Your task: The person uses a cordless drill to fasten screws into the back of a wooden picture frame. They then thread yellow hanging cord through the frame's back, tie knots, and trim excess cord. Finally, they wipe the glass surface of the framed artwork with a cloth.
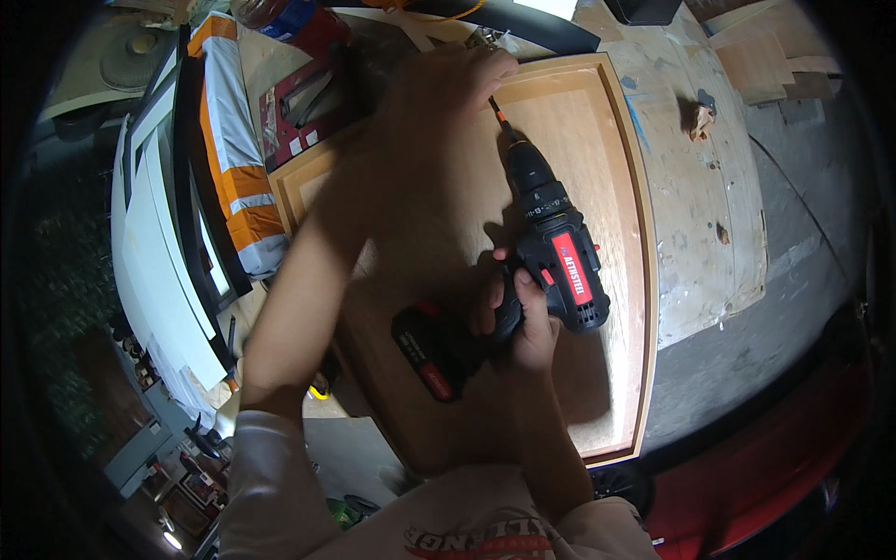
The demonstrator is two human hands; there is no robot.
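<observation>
Over the framed wooden panel (597, 243), your right hand (523, 313) is gripping the cordless drill (546, 243), its long axis pointing up-left toward your left hand (457, 79), whose fingers are curling at the bit's tip.

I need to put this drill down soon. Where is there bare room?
Bare room: inside the wooden panel, right of the drill that the right hand grips, and on the paint-stained tabletop beyond its right rim. Crowded: the far corner at the left hand, and the left side by the orange-grey fabric.
</observation>
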